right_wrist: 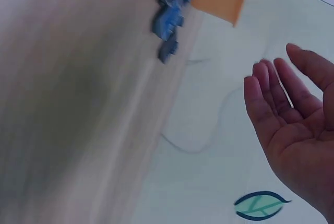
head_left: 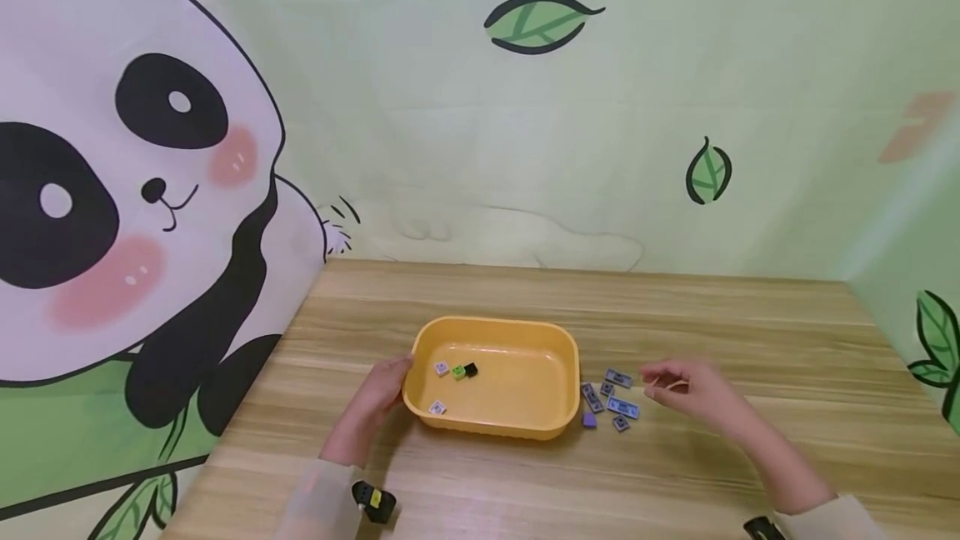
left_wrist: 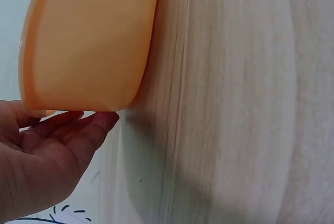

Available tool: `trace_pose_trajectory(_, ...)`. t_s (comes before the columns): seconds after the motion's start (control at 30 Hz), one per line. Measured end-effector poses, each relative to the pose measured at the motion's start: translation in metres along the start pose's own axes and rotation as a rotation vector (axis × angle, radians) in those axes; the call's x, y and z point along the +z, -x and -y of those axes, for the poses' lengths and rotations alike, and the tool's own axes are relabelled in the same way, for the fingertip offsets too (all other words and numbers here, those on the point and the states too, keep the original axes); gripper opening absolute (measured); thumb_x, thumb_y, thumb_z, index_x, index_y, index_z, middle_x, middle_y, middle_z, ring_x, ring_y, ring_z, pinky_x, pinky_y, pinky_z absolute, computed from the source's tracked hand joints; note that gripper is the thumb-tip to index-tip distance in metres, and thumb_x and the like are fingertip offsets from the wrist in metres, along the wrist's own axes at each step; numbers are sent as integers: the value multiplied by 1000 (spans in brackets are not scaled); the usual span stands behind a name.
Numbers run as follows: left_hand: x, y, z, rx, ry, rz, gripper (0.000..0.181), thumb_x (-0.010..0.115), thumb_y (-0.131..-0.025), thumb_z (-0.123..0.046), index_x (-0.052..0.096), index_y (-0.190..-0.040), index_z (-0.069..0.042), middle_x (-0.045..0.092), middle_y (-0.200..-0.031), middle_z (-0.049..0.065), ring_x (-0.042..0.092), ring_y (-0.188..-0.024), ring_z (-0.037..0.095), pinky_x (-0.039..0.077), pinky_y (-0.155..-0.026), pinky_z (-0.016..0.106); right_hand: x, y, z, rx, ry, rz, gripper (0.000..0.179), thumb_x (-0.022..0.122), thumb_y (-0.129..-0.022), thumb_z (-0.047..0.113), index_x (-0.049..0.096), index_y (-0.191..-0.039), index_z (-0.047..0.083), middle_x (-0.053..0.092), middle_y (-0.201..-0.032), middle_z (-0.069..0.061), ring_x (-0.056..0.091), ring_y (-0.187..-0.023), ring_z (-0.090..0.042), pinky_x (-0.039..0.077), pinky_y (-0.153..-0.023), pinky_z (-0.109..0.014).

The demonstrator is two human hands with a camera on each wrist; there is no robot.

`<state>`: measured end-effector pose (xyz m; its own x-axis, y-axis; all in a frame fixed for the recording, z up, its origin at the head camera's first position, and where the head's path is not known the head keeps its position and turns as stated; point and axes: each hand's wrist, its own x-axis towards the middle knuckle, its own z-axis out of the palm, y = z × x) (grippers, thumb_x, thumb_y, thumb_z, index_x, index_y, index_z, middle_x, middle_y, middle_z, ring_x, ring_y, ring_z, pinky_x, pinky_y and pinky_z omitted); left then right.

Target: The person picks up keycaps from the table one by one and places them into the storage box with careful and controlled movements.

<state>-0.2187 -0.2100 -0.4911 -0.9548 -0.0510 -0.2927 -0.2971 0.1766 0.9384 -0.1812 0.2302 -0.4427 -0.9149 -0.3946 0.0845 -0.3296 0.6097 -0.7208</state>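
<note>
A yellow plastic bin (head_left: 510, 427) stands on the wooden table with my left hand (head_left: 384, 387) at its left end. In the left wrist view, the curled fingers (left_wrist: 83, 135) of that hand hold the bin's end wall from outside, near the rim. Right of the bin lies a loose group of small building bricks in grey-blue, blue and purple, among them a light blue plate (head_left: 623, 407) and a purple piece (head_left: 589, 420). My right hand (head_left: 693, 394) hovers just right of this group, its fingers relaxed with nothing between them; the right wrist view shows its bare palm.
Inside the bin, toward its left, lie a green brick (head_left: 459, 372), a black brick (head_left: 471, 369) and two pale bricks, one a pale lilac piece (head_left: 437, 408). Behind the table (head_left: 675, 315) rises a green backdrop (head_left: 420, 107) printed with a panda and leaves.
</note>
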Motion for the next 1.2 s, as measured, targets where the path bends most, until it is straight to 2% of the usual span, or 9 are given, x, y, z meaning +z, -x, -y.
trace_pose_trajectory(0.2,0,-1,1,-8,-4,9,48,38,-110,-16,46,-140,20,60,-129,39,64,-81,7,55,-71,19,16,2,-11,54,8,-42,31,71,-92,6,68,-118,-12,75,-110,-24,65,-86,-1,59,-76,-21)
trace_pose_trajectory(0.4,-2,-1,1,-17,-12,4,48,37,-110,-16,48,-139,20,61,-126,37,63,-79,7,54,-69,18,27,-4,-17,85,22,-89,34,73,-91,6,67,-118,-13,74,-112,-26,71,-88,-20,58,-75,-21)
trace_pose_trajectory(0.57,-2,0,1,-15,-20,12,48,38,-110,-18,47,-140,19,62,-125,37,63,-79,7,54,-69,18,33,-11,-22,99,45,-89,36,72,-91,5,65,-120,-14,72,-114,-29,72,-93,-31,61,-77,-31)
trace_pose_trajectory(0.8,-1,-1,1,-10,-13,13,49,39,-110,-18,47,-140,20,64,-124,35,63,-80,7,54,-70,19,32,-20,-26,155,70,-50,39,72,-90,7,64,-122,-14,72,-114,-29,70,-97,-34,60,-86,-48)
trace_pose_trajectory(1.0,0,-2,1,-4,-12,10,48,38,-110,-17,49,-137,21,66,-118,33,63,-78,7,54,-69,18,31,-28,-33,162,53,-33,40,71,-89,5,63,-121,-16,70,-115,-32,71,-96,-36,60,-87,-48)
trace_pose_trajectory(1.2,1,-1,1,8,-4,14,49,37,-111,-17,46,-140,22,62,-125,39,66,-82,9,58,-73,22,31,-35,-35,178,62,-13,43,73,-87,5,62,-123,-17,69,-116,-33,70,-98,-38,60,-88,-48)
